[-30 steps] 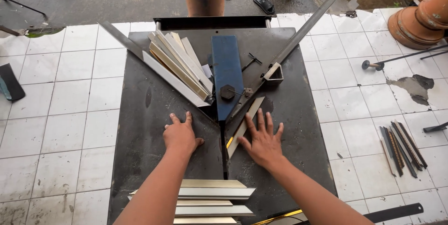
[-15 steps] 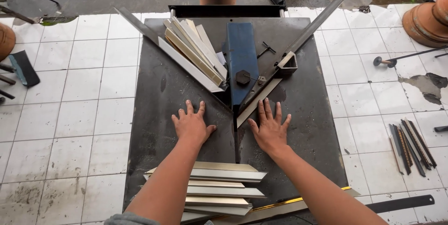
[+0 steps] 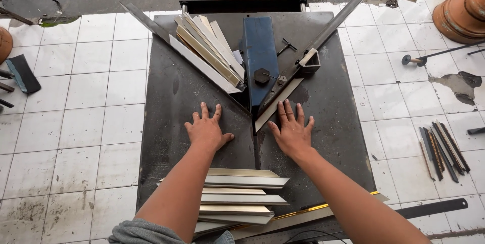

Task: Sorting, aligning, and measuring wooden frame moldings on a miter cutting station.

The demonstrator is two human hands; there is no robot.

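Change since the earlier frame: both hands have slid slightly nearer on the desk (image 3: 166, 122), otherwise the same flat pose.

Left hand (image 3: 206, 131): palm down on the dark desk top, fingers (image 3: 204, 110) spread, gripping nothing; it lies just left of the centre slot.

Right hand (image 3: 293, 134): palm down, fingers spread, fingertips touching or just beside the lower end of a pale strip (image 3: 278, 103) that runs diagonally up to the right along the fence (contact cannot be told for sure).

Blue guard (image 3: 259, 52): upright in the desk's middle, above and between the hands, with a black hex knob (image 3: 261, 76) on its lower part.

Cut strips, far stack (image 3: 209, 52): leaning diagonally left of the guard.

Cut strips, near stack (image 3: 242, 196): lying crosswise at the near edge, between the forearms.

Long bar (image 3: 348, 9): angled off the desk's upper right corner.

Floor: white tiles; dark rods (image 3: 444, 148) at the right, clay pots (image 3: 462, 14) top right.
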